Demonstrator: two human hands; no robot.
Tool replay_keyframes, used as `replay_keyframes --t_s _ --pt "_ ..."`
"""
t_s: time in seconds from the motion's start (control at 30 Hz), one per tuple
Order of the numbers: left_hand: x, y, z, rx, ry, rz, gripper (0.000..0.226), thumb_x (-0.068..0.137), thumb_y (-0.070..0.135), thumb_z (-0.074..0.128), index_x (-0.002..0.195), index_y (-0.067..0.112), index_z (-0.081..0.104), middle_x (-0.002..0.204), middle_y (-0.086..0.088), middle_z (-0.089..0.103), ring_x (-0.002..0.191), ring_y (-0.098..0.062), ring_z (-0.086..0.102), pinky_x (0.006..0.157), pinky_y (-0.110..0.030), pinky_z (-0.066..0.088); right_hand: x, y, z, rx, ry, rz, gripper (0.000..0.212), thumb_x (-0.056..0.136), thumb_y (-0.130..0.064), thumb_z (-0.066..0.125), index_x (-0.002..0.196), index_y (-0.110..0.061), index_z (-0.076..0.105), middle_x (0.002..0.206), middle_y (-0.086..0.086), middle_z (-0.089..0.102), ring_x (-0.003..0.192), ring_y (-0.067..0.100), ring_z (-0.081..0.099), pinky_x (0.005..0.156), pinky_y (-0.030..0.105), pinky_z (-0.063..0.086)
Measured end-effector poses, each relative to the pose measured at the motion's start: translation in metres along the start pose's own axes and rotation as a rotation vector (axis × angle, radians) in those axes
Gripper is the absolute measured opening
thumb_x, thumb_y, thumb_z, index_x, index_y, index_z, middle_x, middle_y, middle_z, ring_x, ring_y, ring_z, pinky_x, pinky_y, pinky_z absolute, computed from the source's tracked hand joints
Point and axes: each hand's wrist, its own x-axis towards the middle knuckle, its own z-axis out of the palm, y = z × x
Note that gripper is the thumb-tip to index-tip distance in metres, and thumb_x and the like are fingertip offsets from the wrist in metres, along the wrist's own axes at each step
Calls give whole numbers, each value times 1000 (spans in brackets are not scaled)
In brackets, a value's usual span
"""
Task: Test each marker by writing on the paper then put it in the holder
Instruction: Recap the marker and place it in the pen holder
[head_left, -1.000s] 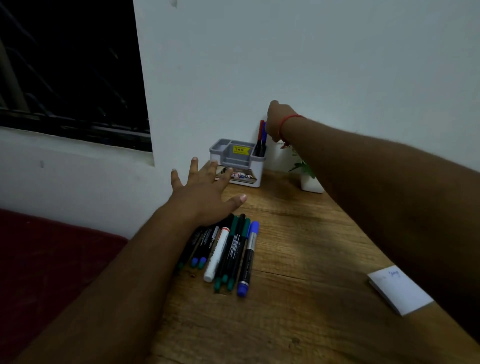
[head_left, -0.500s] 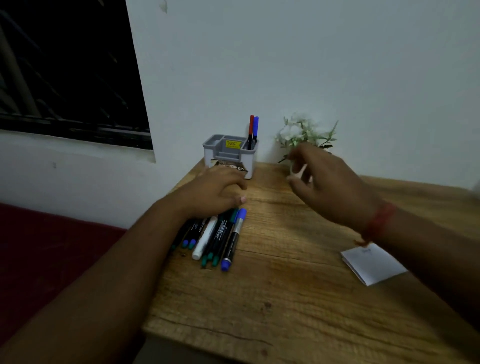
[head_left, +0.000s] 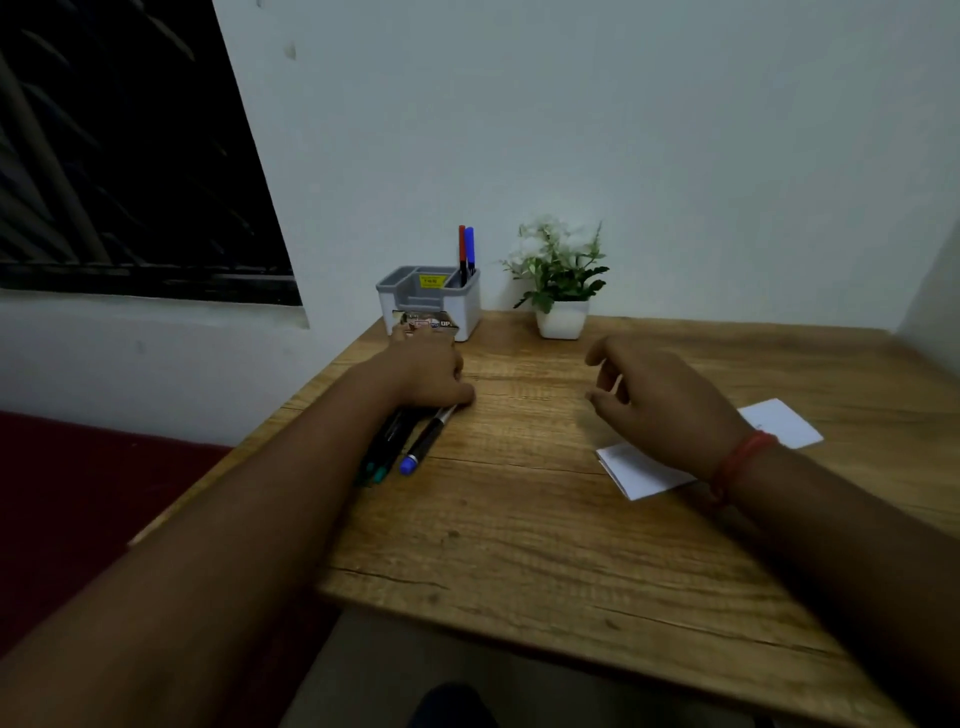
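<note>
Left hand (head_left: 428, 371): rests over markers (head_left: 415, 447) at bench (head_left: 519, 545) edge, grip unclear. Right hand (head_left: 665, 410): empty, loosely curled above paper (head_left: 639, 470). Holder (head_left: 431, 301): two markers in. Risk: a nudge rolls markers off.

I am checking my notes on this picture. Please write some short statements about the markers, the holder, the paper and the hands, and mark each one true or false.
1. Two markers, one red and one blue, stand in the holder. True.
2. The right hand holds a marker. False: it holds nothing.
3. The left hand rests on the markers lying on the table. True.
4. The paper lies inside the holder. False: it lies on the wooden table, under the right wrist.
5. The potted plant stands left of the holder. False: right.
</note>
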Motion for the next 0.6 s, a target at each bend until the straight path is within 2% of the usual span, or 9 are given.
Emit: replay_keyframes --t_s 0.07,0.13,0.17,0.23,0.3,0.37,0.47,0.53,0.6 --pt "6 13 -1 -156 36 -55 36 84 49 59 70 16 61 83 -3 57 83 -19 53 77 -40 44 -1 2 0 24 -20 7 25 95 -32 64 117 -26 55 96 -10 61 85 7 58 75 33 52" --pt "11 27 -5 -373 102 -76 35 82 42 60 66 12 57 69 -2 55 68 -18 54 62 -36 43 -2 4 0 90 -24 26 22 95 -33 65 114 -25 57 94 -11 60 85 5 58 73 27 49" --pt "15 36 -8 -482 156 -87 32 84 39 59 67 12 57 66 -2 53 64 -18 52 60 -34 40 -2 6 -1 140 -14 40 21 95 -34 65 112 -25 58 92 -12 60 85 4 58 71 20 46" --pt "22 57 -19 -658 258 -113 27 93 34 53 79 12 60 75 -2 54 69 -18 52 62 -33 39 -2 6 -5 261 17 96 20 96 -38 65 110 -25 58 93 -14 62 86 1 59 68 12 41" --pt "30 76 -28 -756 305 -109 25 98 30 44 81 17 57 79 3 51 72 -18 50 64 -32 40 -2 5 -9 370 28 168 24 96 -42 62 115 -29 56 97 -16 62 89 -2 59 69 13 41" --pt "34 98 -36 -1010 323 -121 26 100 27 41 75 23 49 73 6 46 67 -17 45 62 -32 41 -2 9 -11 482 30 219 28 96 -43 63 121 -31 56 100 -13 65 88 3 65 73 20 49" --pt "31 127 -34 -1485 279 -220 25 102 30 41 87 17 56 72 1 51 56 -13 43 55 -31 40 -1 19 -13 808 21 338 29 96 -23 67 124 -20 61 104 7 71 80 15 73 74 31 60" --pt "26 137 -26 -1631 242 -252 24 103 27 41 93 14 58 74 -1 52 51 -11 40 50 -28 39 0 26 -20 1096 35 442 23 95 -5 65 119 -7 64 99 18 70 70 16 70 64 26 59" --pt "18 137 -15 -1708 181 -216 23 103 25 42 97 12 59 74 -3 53 48 -10 38 47 -27 39 2 35 -28 1229 92 514 17 93 -2 66 110 1 66 93 20 71 67 15 69 60 24 57"
